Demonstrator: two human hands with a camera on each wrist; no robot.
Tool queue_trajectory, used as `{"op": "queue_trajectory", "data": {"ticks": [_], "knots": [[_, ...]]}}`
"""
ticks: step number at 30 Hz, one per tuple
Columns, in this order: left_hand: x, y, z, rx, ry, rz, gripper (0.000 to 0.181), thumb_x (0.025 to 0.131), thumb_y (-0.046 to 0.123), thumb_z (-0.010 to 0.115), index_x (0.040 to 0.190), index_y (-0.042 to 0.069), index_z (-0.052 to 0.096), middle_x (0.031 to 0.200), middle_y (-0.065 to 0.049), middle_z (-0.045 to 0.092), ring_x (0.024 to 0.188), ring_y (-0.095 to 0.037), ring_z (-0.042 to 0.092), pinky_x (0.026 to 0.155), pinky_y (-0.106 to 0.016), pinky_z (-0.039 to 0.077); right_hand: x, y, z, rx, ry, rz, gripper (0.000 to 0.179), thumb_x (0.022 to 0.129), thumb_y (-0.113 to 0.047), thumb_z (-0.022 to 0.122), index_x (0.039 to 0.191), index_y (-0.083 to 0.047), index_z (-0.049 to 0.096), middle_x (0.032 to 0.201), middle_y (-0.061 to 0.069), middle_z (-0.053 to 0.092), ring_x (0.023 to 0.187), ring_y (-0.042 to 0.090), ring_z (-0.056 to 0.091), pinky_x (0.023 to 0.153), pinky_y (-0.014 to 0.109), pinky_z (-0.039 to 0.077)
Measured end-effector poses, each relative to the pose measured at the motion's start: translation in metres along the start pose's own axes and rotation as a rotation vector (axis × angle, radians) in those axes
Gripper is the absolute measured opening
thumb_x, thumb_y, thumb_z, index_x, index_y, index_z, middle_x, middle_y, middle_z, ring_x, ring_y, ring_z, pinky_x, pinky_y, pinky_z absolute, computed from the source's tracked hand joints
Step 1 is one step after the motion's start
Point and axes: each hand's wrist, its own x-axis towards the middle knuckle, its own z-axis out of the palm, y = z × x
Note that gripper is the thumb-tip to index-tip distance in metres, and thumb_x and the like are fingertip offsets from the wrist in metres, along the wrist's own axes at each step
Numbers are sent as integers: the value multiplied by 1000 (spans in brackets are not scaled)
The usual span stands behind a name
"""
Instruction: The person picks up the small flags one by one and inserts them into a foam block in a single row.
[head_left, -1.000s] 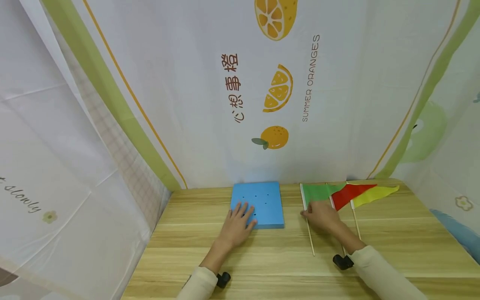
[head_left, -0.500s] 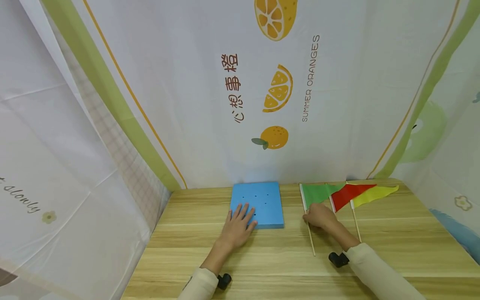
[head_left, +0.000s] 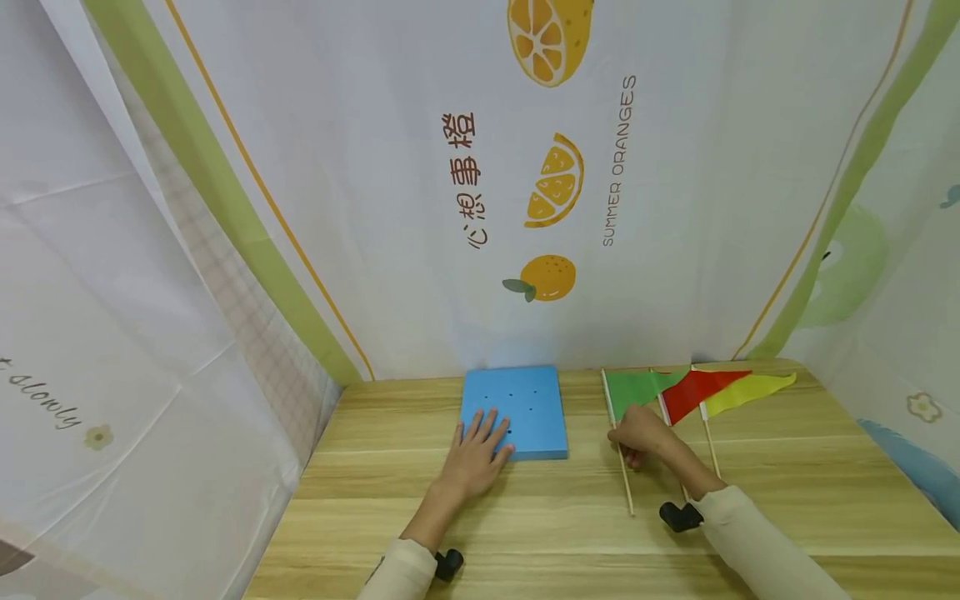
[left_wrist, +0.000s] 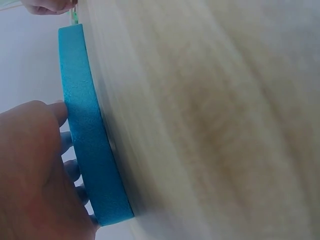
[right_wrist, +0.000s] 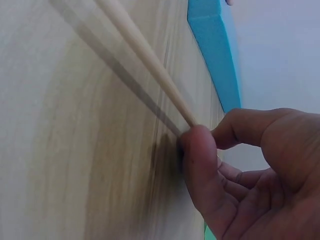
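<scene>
Left hand [head_left: 472, 465] lies open, fingers spread, on the near left part of a flat, square, bright-blue foam-like block [head_left: 536, 421]. From the left wrist, its fingertips show at the block's upper edge. Small dark holes dot the block's top — at least 5 visible past the fingers.

Right hand [head_left: 647, 433] pinches a thin, round, pale wooden stick [head_left: 626, 485] between thumb and index finger, the grip sitting just below the cloth; the other fingers are curled in. The stick belongs to a green triangular cloth flag [head_left: 628, 392] with a white edge, lying to the right of the block and apart from it. In the right wrist view the stick's shadow falls on the table alongside.

Beside the green flag, a red triangular cloth flag [head_left: 696, 393], then a yellow triangular cloth flag [head_left: 746, 393] — the 3 cloths fanned rightward in a row, tips overlapping their neighbours.

All on a light wood-grain table [head_left: 540, 533], against a white curtain [head_left: 375, 167] printed with oranges. Cream sleeves [head_left: 765, 542] on both arms.
</scene>
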Motion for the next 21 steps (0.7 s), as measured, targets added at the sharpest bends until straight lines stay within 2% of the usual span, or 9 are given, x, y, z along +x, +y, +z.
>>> {"op": "queue_trajectory", "data": {"ticks": [15, 21], "knots": [[0, 0, -2, -20, -31, -8, 58, 105, 48, 35, 156, 20, 30, 164, -8, 22, 152, -34, 16, 121, -62, 14, -2, 1, -2, 75, -32, 58, 28, 86, -7, 59, 59, 1, 62, 50, 6, 57, 42, 14, 58, 47, 28, 54], [1, -1, 0, -18, -36, -16, 59, 105, 50, 34, 156, 21, 29, 164, -7, 21, 153, -33, 15, 121, -62, 13, 3, 2, -5, 89, -29, 27, 25, 87, -8, 60, 63, -1, 62, 50, 6, 58, 44, 14, 58, 50, 27, 51]]}}
